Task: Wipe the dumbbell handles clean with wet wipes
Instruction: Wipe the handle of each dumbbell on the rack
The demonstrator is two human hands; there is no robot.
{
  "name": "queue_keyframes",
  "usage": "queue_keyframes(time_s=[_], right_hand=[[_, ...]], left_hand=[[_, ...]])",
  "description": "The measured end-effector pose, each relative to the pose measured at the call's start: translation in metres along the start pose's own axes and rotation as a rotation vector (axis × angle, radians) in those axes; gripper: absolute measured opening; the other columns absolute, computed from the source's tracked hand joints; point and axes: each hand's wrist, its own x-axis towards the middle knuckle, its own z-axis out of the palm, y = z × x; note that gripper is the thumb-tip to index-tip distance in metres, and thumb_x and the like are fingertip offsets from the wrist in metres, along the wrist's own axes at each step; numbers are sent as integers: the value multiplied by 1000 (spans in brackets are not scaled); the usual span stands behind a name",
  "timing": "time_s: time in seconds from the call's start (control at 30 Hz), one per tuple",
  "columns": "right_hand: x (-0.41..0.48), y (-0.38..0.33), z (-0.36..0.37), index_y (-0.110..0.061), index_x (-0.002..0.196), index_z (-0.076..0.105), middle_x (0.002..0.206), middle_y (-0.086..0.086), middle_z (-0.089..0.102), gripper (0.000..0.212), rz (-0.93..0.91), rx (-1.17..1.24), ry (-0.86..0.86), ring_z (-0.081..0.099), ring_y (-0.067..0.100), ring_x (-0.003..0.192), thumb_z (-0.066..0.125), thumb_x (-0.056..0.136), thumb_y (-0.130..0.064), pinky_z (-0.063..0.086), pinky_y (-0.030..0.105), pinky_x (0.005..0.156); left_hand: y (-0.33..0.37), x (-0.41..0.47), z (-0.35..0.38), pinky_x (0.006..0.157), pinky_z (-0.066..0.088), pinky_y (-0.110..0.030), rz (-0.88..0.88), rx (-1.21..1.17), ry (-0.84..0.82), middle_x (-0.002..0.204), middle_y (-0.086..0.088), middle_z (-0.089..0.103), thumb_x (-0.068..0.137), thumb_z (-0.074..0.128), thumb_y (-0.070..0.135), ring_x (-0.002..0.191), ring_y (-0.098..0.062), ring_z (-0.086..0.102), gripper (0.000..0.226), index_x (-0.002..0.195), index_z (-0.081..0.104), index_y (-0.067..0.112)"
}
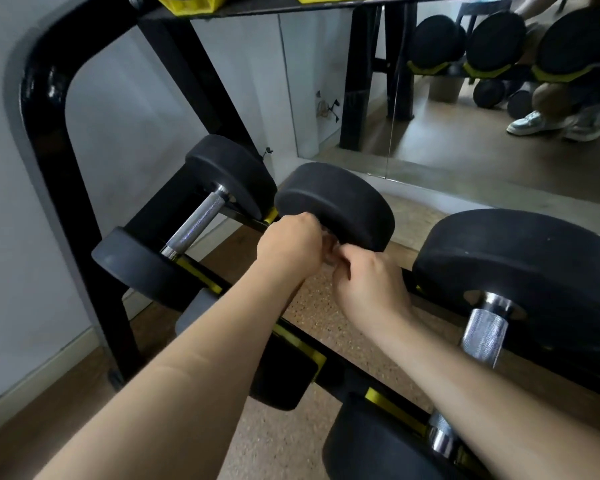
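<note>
Three black dumbbells lie on the lower rack shelf. The left dumbbell point(201, 216) shows a bare knurled steel handle. On the middle dumbbell point(336, 202) only the far head shows; its handle is hidden under my hands. My left hand point(291, 244) is curled over that handle just below the head. My right hand point(368, 282) is beside it, fingers pinched around a bit of pale wet wipe point(329, 252) that peeks out between both hands. The right dumbbell point(520, 275) has a short stretch of its handle showing.
The black rack frame point(45, 98) with yellow cradles curves up on the left. A mirror point(465, 98) behind it reflects more dumbbells and a crouching person's shoes. Another dumbbell point(388, 445) sits low at the front. Cork-pattern floor point(326, 306) lies below.
</note>
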Motion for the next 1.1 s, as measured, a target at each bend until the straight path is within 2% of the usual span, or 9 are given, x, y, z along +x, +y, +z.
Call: queue_keyframes(time_s=[0.13,0.27,0.4,0.53,0.6,0.73,0.83,0.97,1.1], right_hand=[[-2,-1,-2,-13,102,67,90,4,70,18,-39,106,33,62,23,80,53,91,-10,40,27,62],[-3,-4,0,-15,104,68,98,-2,70,19,-47,250,11,63,13,91,52,94,-11,50,23,74],[-4,-8,8,-15,104,68,100,-3,68,15,-105,336,-87,63,12,90,59,92,-13,56,34,79],[-8,-14,15,-18,105,71,97,-5,65,19,-245,415,-204,62,7,83,71,86,-21,54,25,74],[-10,-18,21,-14,101,74,96,-1,66,18,-325,374,-210,64,14,83,71,86,-23,54,32,73],[-13,-24,27,-9,98,69,100,4,59,12,-513,219,-251,64,30,81,61,91,-16,54,41,68],[-7,-30,28,-12,102,60,102,2,53,15,-562,207,-261,62,30,78,62,87,-10,52,44,64],[7,-33,31,-6,97,72,93,10,61,13,-594,116,-335,62,31,83,64,86,-7,50,37,67],[-6,-26,20,-8,86,74,79,9,60,16,-748,44,-335,62,30,70,62,77,-3,50,34,53]], left_hand=[[5,-9,-15,73,49,-31,122,222,-122,88,-1,54,95,55,20,80,-17,53,15,106,62,13],[-16,-37,-21,66,47,-30,134,438,-251,71,1,46,92,53,11,68,-18,50,6,90,59,11],[-27,-52,-28,69,49,-33,142,585,-401,68,3,43,92,55,21,83,-21,53,9,85,55,16],[-29,-47,-31,69,51,-34,137,484,-366,68,3,48,86,67,43,79,-23,55,27,82,57,18],[-41,-47,-30,71,52,-32,111,405,-379,71,3,58,79,73,49,79,-24,60,31,79,64,19],[-53,-46,-42,77,56,-37,68,204,-462,80,-3,68,81,75,34,83,-25,64,21,88,71,15],[-58,-45,-43,76,55,-39,68,165,-405,85,-9,68,85,61,13,85,-29,64,13,93,70,8],[-75,-66,-43,92,50,-34,10,-75,-301,106,4,68,85,52,3,102,-16,61,35,110,68,20],[-82,-118,-31,98,41,-26,-140,-293,79,121,13,58,97,52,33,114,-7,53,30,126,59,28]])
